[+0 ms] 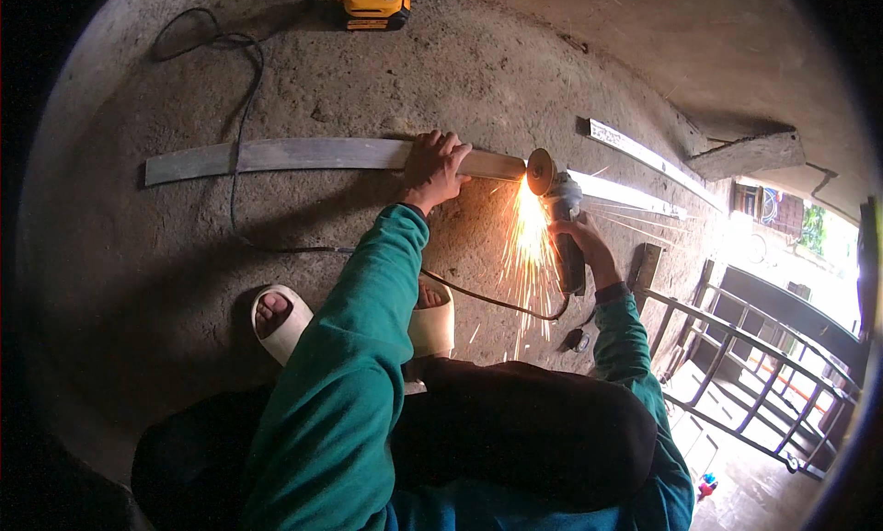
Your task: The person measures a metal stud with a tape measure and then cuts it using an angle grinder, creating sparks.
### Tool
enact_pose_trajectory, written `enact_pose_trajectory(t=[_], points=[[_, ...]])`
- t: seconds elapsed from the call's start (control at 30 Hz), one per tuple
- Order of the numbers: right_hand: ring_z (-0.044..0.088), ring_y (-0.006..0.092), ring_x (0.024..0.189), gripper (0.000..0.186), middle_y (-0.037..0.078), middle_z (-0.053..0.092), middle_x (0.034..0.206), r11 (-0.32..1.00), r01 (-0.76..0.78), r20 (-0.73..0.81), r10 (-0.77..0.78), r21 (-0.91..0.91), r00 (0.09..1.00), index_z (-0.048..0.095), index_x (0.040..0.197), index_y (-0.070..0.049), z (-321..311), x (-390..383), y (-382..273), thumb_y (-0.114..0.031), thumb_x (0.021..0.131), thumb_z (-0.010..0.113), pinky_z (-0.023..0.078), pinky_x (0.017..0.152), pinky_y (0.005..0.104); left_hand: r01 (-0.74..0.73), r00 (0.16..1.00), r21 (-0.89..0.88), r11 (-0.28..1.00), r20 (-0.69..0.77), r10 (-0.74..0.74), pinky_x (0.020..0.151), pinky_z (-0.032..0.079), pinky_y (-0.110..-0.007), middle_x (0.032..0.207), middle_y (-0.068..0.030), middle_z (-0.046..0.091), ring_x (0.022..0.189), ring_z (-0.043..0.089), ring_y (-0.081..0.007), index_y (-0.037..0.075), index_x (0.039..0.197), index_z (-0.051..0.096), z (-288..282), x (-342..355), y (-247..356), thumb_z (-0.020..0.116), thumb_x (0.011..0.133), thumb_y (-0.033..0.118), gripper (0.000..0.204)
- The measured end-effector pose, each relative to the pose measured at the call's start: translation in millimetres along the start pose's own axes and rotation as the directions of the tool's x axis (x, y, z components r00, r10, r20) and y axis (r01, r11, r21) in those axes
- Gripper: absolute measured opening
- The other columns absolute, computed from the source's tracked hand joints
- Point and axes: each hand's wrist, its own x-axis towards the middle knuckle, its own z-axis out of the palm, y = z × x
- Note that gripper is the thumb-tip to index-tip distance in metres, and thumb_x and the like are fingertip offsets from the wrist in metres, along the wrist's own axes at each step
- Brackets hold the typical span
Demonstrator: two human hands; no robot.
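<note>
A long flat metal bar lies across the concrete floor. My left hand is closed over it, left of the cut, with fingers curled around its edge. My right hand grips the body of an angle grinder, whose disc is against the bar, throwing a bright spray of sparks downward. A black cord runs from the grinder's back toward the left across the floor. My sandalled feet stand below the bar, either side of my left forearm.
A yellow and black power tool sits at the top. Another metal strip and a concrete ledge lie at the upper right. A metal ladder-like frame occupies the lower right, near a bright opening. A small dark object lies by my right forearm.
</note>
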Motion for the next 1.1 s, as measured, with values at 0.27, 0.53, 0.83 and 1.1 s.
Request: enact_pose_trajectory(t=[0.27,0.53,0.83,1.1], points=[[0.058,0.0158,0.047,0.024,0.007,0.062,0.067,0.992,-0.09,-0.058,0.096,0.092,0.994,0.062,0.073,0.002,15,-33,-30,-0.019,0.07,0.072,0.047,0.047,0.03,-0.011,1.0,0.003,1.0,0.003,0.011,0.089,0.037,-0.047,0.105,-0.0094,0.054,0.102,0.048,-0.0331,0.008,0.111,0.061,2,1,1,0.079,0.066,0.021,0.05],[0.065,0.0192,0.061,0.028,0.009,0.062,0.071,0.989,-0.124,0.002,0.124,0.082,0.992,0.061,0.083,0.001,3,-27,-18,-0.019,0.069,0.075,0.053,0.053,0.0311,-0.049,0.999,-0.049,0.998,-0.013,0.048,0.09,0.038,-0.047,0.106,-0.011,0.052,0.102,0.048,-0.034,0.006,0.112,0.06,12,3,-3,0.08,0.067,0.019,0.051],[0.061,0.0184,0.05,0.027,0.01,0.063,0.064,0.981,-0.121,-0.045,0.13,0.153,0.991,0.063,0.074,0.003,13,-31,-32,-0.02,0.067,0.076,0.049,0.048,0.0328,-0.01,1.0,-0.035,0.999,0.024,0.01,0.091,0.039,-0.048,0.107,-0.0114,0.052,0.103,0.047,-0.0356,0.006,0.114,0.059,5,1,-1,0.078,0.069,0.018,0.051],[0.062,0.0223,0.055,0.039,0.013,0.062,0.074,0.984,-0.165,0.062,0.161,0.073,0.985,0.053,0.094,0.0,-3,-12,-7,-0.017,0.068,0.076,0.053,0.052,0.034,0.022,0.997,-0.043,0.999,0.075,-0.019,0.095,0.039,-0.048,0.11,-0.0106,0.053,0.109,0.047,-0.0352,0.008,0.116,0.059,2,6,7,0.078,0.07,0.018,0.051]])
